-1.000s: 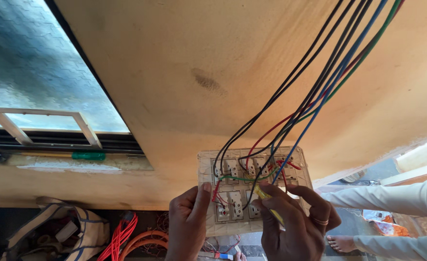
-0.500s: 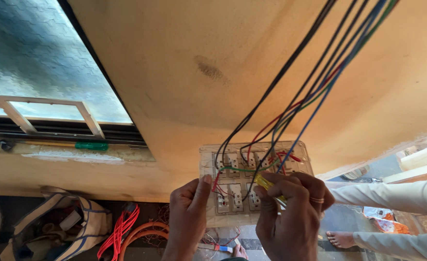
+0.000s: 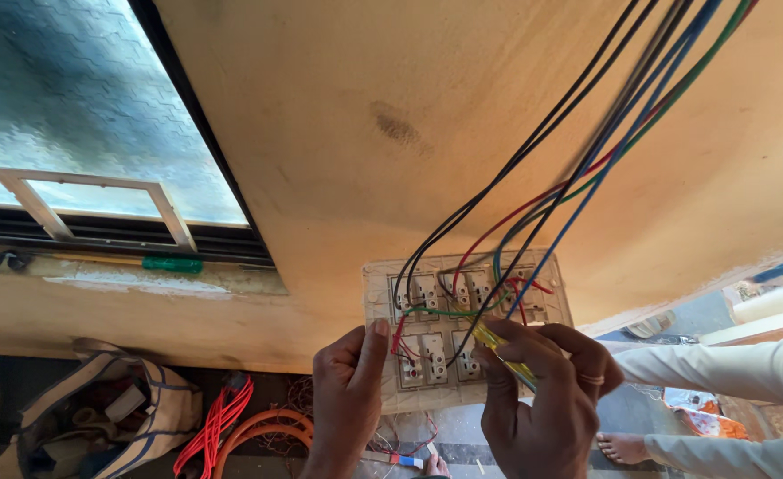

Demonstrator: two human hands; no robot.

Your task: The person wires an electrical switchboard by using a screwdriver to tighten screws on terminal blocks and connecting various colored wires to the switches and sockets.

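Note:
A pale switch plate [image 3: 551, 277], seen from its back, carries several switch modules [image 3: 433, 357] wired with red, green, black and blue leads. My left hand [image 3: 349, 399] holds the plate's lower left edge, thumb up on its face. A thin yellow-handled screwdriver [image 3: 503, 352] is gripped in my right hand [image 3: 547, 399], its tip set among the modules near the plate's middle. A bundle of wires [image 3: 587, 142] rises from the plate to the top right across a plywood board [image 3: 391, 124].
A frosted window [image 3: 63, 115] fills the upper left, with a green-handled screwdriver [image 3: 170, 263] on its sill. Below lie a canvas tool bag [image 3: 99, 417] and coils of red and orange cable [image 3: 232, 426]. Another person's light sleeves [image 3: 728, 364] and bare foot [image 3: 626, 448] show at lower right.
My right hand has settled lower on the plate with the screwdriver tip among the modules. My left hand keeps its grip on the plate's edge. The view has shifted slightly.

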